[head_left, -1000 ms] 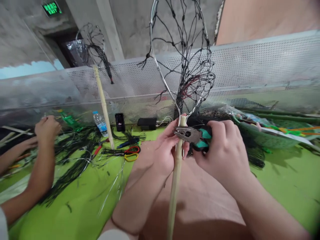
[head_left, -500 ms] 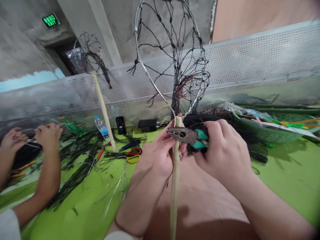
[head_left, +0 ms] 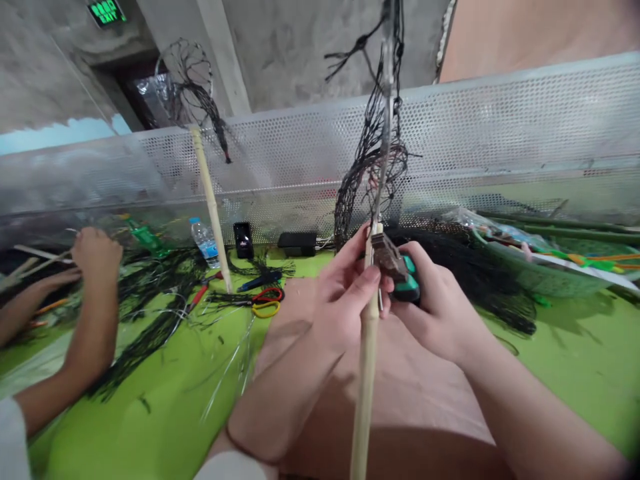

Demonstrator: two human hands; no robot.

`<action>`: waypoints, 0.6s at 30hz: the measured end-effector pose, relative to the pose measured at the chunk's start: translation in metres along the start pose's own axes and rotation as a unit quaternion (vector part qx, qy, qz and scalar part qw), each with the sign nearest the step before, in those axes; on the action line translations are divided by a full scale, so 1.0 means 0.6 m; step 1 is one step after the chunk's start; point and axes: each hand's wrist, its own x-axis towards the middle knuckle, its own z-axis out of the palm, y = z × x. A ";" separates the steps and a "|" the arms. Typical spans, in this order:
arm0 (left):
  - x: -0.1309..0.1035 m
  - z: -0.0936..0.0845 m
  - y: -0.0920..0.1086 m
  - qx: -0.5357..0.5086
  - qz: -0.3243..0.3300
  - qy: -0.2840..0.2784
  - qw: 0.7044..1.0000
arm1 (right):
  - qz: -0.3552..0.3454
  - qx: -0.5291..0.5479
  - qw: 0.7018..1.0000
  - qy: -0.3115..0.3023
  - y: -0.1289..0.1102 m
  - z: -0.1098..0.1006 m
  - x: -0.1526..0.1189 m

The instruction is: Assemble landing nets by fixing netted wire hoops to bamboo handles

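Note:
My left hand (head_left: 345,293) is wrapped round the upper part of a bamboo pole (head_left: 365,380), which stands nearly upright in front of me. Above the pole's top rises a metal wire hoop (head_left: 386,133), seen edge-on, with black knotted netting (head_left: 353,187) hanging from it. My right hand (head_left: 443,307) is closed on pliers (head_left: 400,267) with green-and-black handles. Their jaws are at the pole's top, by the wire; whether they grip the wire I cannot tell. A short wire end shows just below the jaws.
Red-and-yellow-handled scissors (head_left: 267,303), a phone (head_left: 243,240), a water bottle (head_left: 204,243) and a black box (head_left: 297,244) are on the green table. A second netted pole (head_left: 213,207) stands left. A green basket (head_left: 545,273) sits right. Another person's hand (head_left: 97,257) works at far left.
The pole has turned, so its hoop has gone from facing me to edge-on. The pliers have swung from lying across the pole to pointing away from me along its side.

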 end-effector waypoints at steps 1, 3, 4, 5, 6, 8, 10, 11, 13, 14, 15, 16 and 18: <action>0.000 -0.001 -0.003 -0.010 0.004 -0.013 1.000 | 0.002 0.046 0.999 -0.016 0.001 0.002 0.002; 0.000 0.000 -0.006 -0.017 0.010 -0.021 1.000 | 0.000 0.126 0.991 -0.036 0.005 0.009 0.004; -0.001 0.001 -0.006 -0.014 0.012 -0.016 1.000 | -0.001 0.160 0.986 -0.042 0.008 0.013 0.004; -0.001 0.002 -0.006 -0.008 0.012 -0.011 1.000 | 0.002 0.192 0.980 -0.046 0.011 0.017 0.004; -0.002 0.003 -0.005 -0.003 0.013 -0.007 1.000 | 0.009 0.222 0.974 -0.052 0.014 0.020 0.004; -0.003 0.005 -0.003 0.008 0.013 -0.009 1.000 | 0.024 0.267 0.961 -0.064 0.019 0.028 0.003; -0.003 0.005 -0.004 0.018 0.022 -0.017 0.999 | 0.036 0.287 0.955 -0.066 0.023 0.035 0.002; -0.003 0.005 -0.005 0.023 0.031 -0.017 0.999 | 0.040 0.290 0.954 -0.062 0.025 0.039 0.001; -0.004 0.005 -0.008 0.036 0.049 -0.004 0.998 | 0.049 0.290 0.955 -0.046 0.028 0.046 -0.002; -0.004 0.006 -0.010 0.042 0.055 0.007 0.998 | 0.053 0.290 0.955 -0.037 0.029 0.050 -0.004; -0.005 0.007 -0.011 0.048 0.059 0.015 0.997 | 0.055 0.291 0.954 -0.032 0.031 0.054 -0.005; -0.006 0.008 -0.013 0.053 0.061 0.021 0.996 | 0.056 0.293 0.954 -0.026 0.033 0.057 -0.007; -0.008 0.009 -0.015 0.060 0.066 0.031 0.996 | 0.061 0.294 0.954 -0.018 0.037 0.063 -0.010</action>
